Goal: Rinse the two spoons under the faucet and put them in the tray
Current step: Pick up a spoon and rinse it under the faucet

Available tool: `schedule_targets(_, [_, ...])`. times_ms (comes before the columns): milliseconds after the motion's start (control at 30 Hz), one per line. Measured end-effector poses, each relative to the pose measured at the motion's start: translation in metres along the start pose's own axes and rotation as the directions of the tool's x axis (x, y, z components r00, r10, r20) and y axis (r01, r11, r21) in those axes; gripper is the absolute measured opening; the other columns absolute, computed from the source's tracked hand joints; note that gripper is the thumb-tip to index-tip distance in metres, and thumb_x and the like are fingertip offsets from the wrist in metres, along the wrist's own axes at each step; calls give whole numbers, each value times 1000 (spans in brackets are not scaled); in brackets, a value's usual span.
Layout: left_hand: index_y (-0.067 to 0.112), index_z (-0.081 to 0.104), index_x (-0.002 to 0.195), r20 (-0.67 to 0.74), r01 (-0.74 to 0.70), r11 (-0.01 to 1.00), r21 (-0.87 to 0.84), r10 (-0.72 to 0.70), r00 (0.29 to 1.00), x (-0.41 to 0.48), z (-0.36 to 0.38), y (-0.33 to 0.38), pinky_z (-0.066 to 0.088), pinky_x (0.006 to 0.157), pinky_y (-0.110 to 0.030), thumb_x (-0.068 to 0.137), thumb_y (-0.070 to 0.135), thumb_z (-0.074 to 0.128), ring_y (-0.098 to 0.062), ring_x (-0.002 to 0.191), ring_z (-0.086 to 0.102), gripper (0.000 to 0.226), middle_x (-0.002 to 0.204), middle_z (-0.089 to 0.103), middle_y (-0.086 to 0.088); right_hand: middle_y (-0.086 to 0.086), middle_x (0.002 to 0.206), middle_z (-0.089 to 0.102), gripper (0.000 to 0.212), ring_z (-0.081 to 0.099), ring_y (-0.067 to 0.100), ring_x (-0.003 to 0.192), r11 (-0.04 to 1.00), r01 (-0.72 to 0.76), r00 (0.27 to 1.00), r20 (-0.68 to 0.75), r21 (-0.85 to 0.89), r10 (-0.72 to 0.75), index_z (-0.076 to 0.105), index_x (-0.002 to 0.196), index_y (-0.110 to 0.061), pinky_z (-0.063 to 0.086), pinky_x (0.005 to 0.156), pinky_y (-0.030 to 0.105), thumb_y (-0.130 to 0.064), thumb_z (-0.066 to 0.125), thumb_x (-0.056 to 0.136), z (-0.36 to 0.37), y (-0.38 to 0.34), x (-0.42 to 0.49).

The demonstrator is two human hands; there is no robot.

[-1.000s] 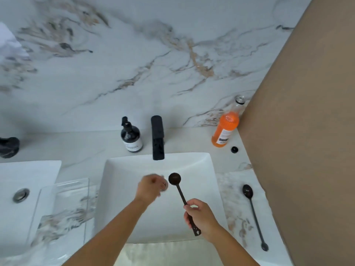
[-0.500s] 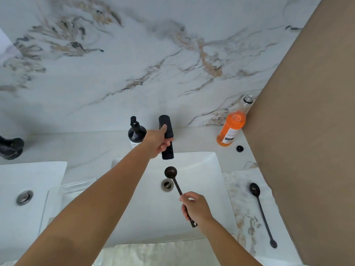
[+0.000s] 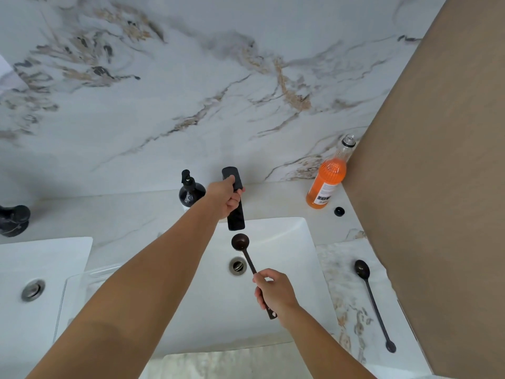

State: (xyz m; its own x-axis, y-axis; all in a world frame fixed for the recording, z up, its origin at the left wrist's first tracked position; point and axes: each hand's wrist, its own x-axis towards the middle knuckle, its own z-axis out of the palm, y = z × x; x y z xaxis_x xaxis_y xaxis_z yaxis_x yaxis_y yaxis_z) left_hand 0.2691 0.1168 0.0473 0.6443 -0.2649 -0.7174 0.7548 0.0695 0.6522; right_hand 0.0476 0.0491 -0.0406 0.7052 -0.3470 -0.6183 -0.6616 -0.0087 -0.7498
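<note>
My right hand (image 3: 274, 292) grips the handle of a dark round-bowled spoon (image 3: 240, 241), whose bowl sits just below the spout of the black faucet (image 3: 235, 214), above the white sink (image 3: 287, 242). My left hand (image 3: 225, 196) is closed around the faucet's handle at the back. No water is visible. A second dark spoon (image 3: 367, 285), long and thin, lies on the counter to the right of the sink. The clear tray (image 3: 79, 280) stands left of the sink, partly hidden by my left forearm.
A black soap pump bottle (image 3: 190, 192) stands left of the faucet. An orange bottle (image 3: 326, 181) and its black cap (image 3: 339, 211) are at the back right beside a tan wall. A second white basin (image 3: 41, 258) lies far left, with a dark object (image 3: 13, 220) behind it.
My left hand rose from the sink to the faucet and closed on its handle. My right hand brought the spoon's bowl up under the spout.
</note>
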Motion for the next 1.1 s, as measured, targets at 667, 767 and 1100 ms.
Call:
schedule_targets(667, [2, 63, 104, -89, 228, 972, -58, -232, 969, 10, -70, -134, 54, 56, -31, 91, 32, 62, -30, 78, 68, 33, 111, 71, -17, 0, 47, 59, 19, 45, 18, 36, 1000, -12, 1000, 15, -22, 12, 64, 78, -11, 40, 39, 20, -19, 53, 91, -6, 1, 7])
schedule_targets(767, [3, 64, 114, 141, 256, 961, -107, -240, 960, 9, -58, -144, 59, 81, -39, 91, 35, 65, -32, 90, 75, 40, 108, 77, -17, 0, 48, 61, 19, 47, 16, 36, 999, -13, 1000, 8, -52, 13, 65, 79, -14, 41, 39, 20, -20, 52, 92, -6, -1, 8])
schedule_targets(1100, [3, 66, 91, -117, 70, 997, 11, -68, 991, 21, -42, -148, 62, 78, -39, 95, 19, 62, -26, 64, 74, 17, 66, 74, -13, -2, 48, 59, 19, 44, 15, 34, 994, 56, 998, 38, -89, -52, 62, 74, -17, 39, 41, 22, -20, 55, 92, -11, -4, 6])
